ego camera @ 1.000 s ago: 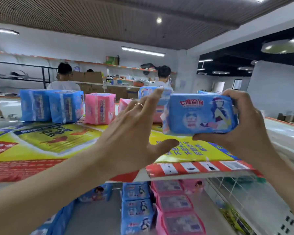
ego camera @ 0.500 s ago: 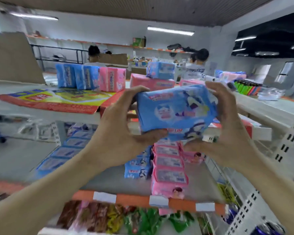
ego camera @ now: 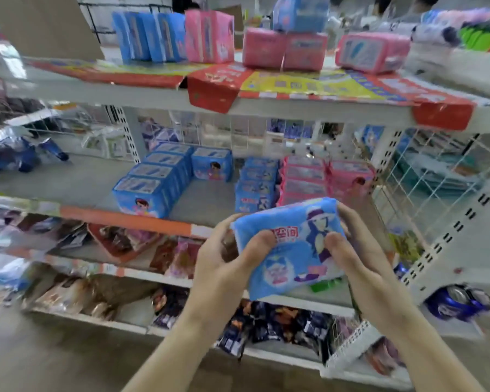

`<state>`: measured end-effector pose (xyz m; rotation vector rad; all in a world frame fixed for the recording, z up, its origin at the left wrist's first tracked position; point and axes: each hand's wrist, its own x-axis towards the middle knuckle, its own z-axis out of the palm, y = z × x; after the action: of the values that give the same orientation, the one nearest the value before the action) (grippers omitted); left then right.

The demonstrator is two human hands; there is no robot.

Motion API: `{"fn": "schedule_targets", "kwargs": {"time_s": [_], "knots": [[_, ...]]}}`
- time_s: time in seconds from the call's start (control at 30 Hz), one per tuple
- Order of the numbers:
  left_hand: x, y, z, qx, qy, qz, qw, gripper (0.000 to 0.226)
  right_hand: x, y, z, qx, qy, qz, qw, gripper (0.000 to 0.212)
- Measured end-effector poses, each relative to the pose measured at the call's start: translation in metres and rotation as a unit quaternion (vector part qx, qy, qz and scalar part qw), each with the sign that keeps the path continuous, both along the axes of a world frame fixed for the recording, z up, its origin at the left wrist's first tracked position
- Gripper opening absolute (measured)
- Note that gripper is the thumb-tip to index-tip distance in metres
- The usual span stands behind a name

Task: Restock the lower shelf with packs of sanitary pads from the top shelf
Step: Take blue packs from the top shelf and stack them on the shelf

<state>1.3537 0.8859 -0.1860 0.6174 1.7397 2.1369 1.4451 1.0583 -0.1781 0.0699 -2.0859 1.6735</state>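
Observation:
Both hands hold one blue pack of sanitary pads (ego camera: 290,250) in front of the lower shelf (ego camera: 77,179). My left hand (ego camera: 224,267) grips its left side with the thumb on the front. My right hand (ego camera: 359,256) grips the right side, thumb on the front too. Behind the pack on the lower shelf lie rows of blue packs (ego camera: 256,183) and pink packs (ego camera: 304,181), with more blue packs (ego camera: 153,182) to the left. Blue packs (ego camera: 149,35) and pink packs (ego camera: 285,50) stand on the top shelf (ego camera: 294,107).
A white wire-mesh divider (ego camera: 436,171) closes the shelf's right end. Snack bags (ego camera: 125,241) fill the shelves below, behind an orange price strip (ego camera: 125,219). Red and yellow posters (ego camera: 294,83) cover the top shelf. People stand in the background.
The blue pack has come down from top-shelf height to in front of the lower shelf. My left hand joined the right on the pack. The view tilted downward.

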Motion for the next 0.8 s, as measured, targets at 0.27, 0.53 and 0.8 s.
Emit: {"fn": "schedule_targets", "kwargs": {"time_s": [0.27, 0.53, 0.8], "knots": [[-0.015, -0.016, -0.026, -0.046, -0.116, -0.062, 0.99, 0.052, -0.015, -0.027, -0.041, -0.057, -0.055, -0.081, 0.994, 0.062], [-0.052, -0.054, -0.053, -0.095, -0.182, -0.084, 0.975, 0.05, -0.049, -0.072, -0.052, -0.142, -0.08, -0.152, 0.975, 0.041], [-0.09, -0.09, -0.05, -0.146, -0.203, -0.04, 0.967, 0.038, -0.087, -0.107, -0.059, -0.198, -0.223, -0.168, 0.94, 0.025]]}}
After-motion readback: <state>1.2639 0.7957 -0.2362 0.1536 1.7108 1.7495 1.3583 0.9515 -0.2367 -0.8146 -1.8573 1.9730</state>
